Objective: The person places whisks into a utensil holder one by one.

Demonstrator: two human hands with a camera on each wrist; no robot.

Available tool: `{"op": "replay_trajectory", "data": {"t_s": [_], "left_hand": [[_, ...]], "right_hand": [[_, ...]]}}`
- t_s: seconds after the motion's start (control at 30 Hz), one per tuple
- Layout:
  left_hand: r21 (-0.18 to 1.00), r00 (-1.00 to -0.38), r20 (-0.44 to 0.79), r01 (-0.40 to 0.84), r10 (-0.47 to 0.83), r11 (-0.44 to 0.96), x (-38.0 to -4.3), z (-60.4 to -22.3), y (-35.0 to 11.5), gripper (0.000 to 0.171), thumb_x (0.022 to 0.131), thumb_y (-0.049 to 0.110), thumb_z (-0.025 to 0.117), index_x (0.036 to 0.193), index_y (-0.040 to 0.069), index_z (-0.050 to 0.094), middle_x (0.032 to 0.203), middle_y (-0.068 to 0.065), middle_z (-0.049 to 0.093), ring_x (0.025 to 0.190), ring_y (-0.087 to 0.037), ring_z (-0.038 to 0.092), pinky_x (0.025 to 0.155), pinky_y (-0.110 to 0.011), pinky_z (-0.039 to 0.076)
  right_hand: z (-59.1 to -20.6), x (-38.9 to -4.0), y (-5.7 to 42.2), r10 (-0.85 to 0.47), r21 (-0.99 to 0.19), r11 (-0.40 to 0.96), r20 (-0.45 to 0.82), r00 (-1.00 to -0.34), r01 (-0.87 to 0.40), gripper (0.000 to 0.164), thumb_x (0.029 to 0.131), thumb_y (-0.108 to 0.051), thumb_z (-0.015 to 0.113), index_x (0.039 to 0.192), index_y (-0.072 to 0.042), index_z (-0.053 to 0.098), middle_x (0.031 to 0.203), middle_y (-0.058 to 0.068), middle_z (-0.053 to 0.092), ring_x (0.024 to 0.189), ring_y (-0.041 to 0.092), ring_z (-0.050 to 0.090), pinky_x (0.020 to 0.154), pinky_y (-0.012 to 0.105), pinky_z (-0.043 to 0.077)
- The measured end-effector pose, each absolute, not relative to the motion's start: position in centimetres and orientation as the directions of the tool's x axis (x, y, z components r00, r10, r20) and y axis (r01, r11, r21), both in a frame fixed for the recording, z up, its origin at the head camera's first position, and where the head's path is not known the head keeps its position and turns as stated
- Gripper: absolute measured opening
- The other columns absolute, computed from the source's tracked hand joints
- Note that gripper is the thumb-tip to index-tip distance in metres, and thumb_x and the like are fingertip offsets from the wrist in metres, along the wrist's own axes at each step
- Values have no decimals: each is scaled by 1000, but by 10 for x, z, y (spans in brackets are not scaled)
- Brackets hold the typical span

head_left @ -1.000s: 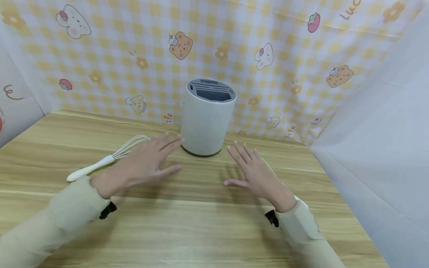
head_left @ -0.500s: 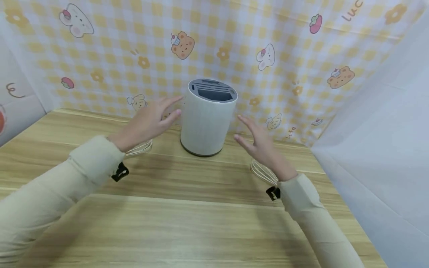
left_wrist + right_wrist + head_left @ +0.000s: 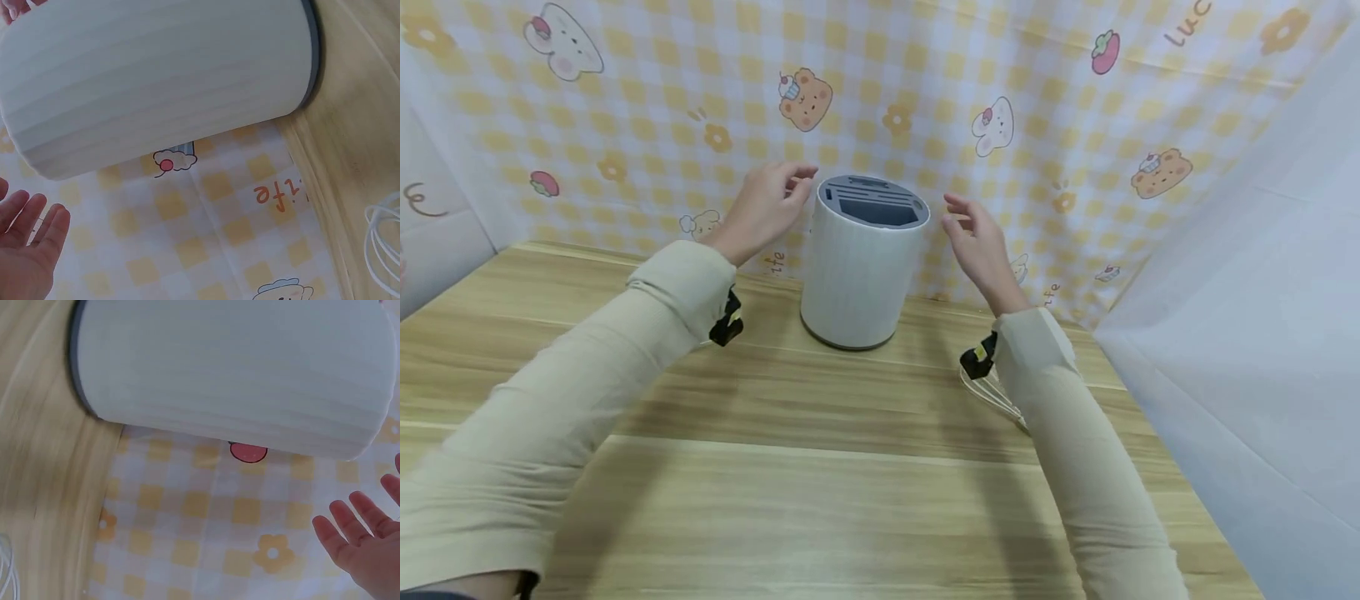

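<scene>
A white cylindrical holder (image 3: 861, 275) with a grey slotted top (image 3: 874, 200) stands upright near the back of the table. Just left of its rim is my left hand (image 3: 767, 204), fingers loosely bent and apart from the holder. On the other side, my right hand (image 3: 981, 246) hovers close to the rim, also holding nothing. Both wrist views show a gap between the fingers and the holder's white wall (image 3: 156, 81). Under my right forearm lies a whisk (image 3: 992, 396), its wires partly covered. The wires of another whisk (image 3: 384, 240) show in the left wrist view; my left arm mostly hides it in the head view.
The wooden table (image 3: 850, 500) runs back to a yellow checked cloth (image 3: 880, 92) hanging behind the holder. A white sheet (image 3: 1247, 275) closes off the right side, and another pale panel (image 3: 445, 192) stands at the left.
Both hands have risen from low over the table in front of the holder to either side of its top. Their fingers have gone from spread to loosely bent. The holder has stayed put.
</scene>
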State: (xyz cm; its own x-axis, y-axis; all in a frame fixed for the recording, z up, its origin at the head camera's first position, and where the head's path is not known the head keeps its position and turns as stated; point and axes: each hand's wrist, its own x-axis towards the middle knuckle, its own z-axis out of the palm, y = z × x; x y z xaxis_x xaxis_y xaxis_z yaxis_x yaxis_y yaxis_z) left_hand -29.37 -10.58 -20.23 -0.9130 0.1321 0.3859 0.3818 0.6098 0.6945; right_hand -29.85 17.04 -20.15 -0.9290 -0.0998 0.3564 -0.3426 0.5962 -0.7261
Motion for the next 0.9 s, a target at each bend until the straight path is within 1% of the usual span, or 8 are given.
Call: {"op": "replay_trajectory", "data": {"t_s": [0.03, 0.1, 0.17, 0.33, 0.47, 0.7, 0.83, 0.9], "left_hand": [[705, -919, 376, 369, 121, 606, -296, -202, -105, 42, 100, 24, 34, 137, 7, 44, 142, -9, 44, 124, -22, 48, 102, -34, 43], [723, -925, 367, 352, 101, 595, -301, -202, -102, 41, 100, 21, 34, 136, 6, 45, 141, -9, 46, 121, -21, 49, 98, -32, 45], [743, -933, 350, 329, 79, 583, -305, -203, -100, 41, 99, 19, 34, 136, 5, 46, 139, -10, 48, 120, -21, 49, 97, -31, 45], [817, -965, 263, 227, 8, 530, -312, -205, -96, 40, 99, 22, 35, 134, 8, 49, 135, -8, 51, 121, -19, 48, 100, -29, 44], [854, -975, 218, 166, -49, 493, -315, -208, -94, 38, 99, 27, 39, 130, 11, 53, 131, -6, 54, 120, -17, 50, 98, -28, 45], [871, -970, 233, 176, -69, 459, -318, -213, -92, 36, 97, 29, 45, 127, 13, 57, 127, -5, 57, 115, -15, 53, 93, -26, 48], [887, -973, 219, 166, -76, 430, -319, -213, -90, 36, 97, 31, 46, 127, 15, 57, 128, -4, 57, 114, -14, 52, 94, -25, 47], [895, -974, 213, 161, -81, 416, -320, -213, -88, 36, 97, 31, 46, 127, 15, 58, 129, -4, 57, 111, -13, 52, 93, -24, 46]], "right_hand": [[-200, -302, 169, -80, -750, 582, 331, -940, -313, 40, 97, -22, 47, 136, -15, 46, 137, 9, 49, 120, 22, 50, 99, 35, 44], [-199, -310, 165, -53, -806, 528, 286, -957, -270, 38, 98, -21, 46, 135, -14, 47, 137, 8, 50, 120, 22, 50, 98, 35, 45], [-199, -316, 162, -35, -859, 458, 241, -970, -230, 37, 98, -20, 44, 134, -13, 49, 136, 8, 50, 120, 22, 50, 99, 35, 45], [-200, -328, 150, -13, -948, 287, 142, -990, -139, 35, 99, -20, 43, 132, -12, 51, 133, 7, 53, 112, 21, 54, 98, 35, 46], [-201, -332, 144, -22, -980, 178, 91, -996, -94, 35, 99, -20, 44, 132, -12, 52, 131, 7, 53, 104, 18, 56, 98, 34, 47], [-204, -333, 143, -33, -996, 83, 40, -999, -43, 37, 99, -19, 44, 134, -14, 50, 132, 5, 53, 102, 16, 55, 100, 32, 45], [-208, -333, 145, -29, -998, 27, 47, -998, -48, 36, 98, -18, 45, 133, -12, 51, 131, 6, 54, 98, 15, 55, 99, 32, 44], [-212, -333, 145, -22, -998, -3, 61, -998, -61, 35, 98, -18, 47, 132, -12, 52, 127, 6, 56, 95, 14, 55, 97, 31, 44]]}}
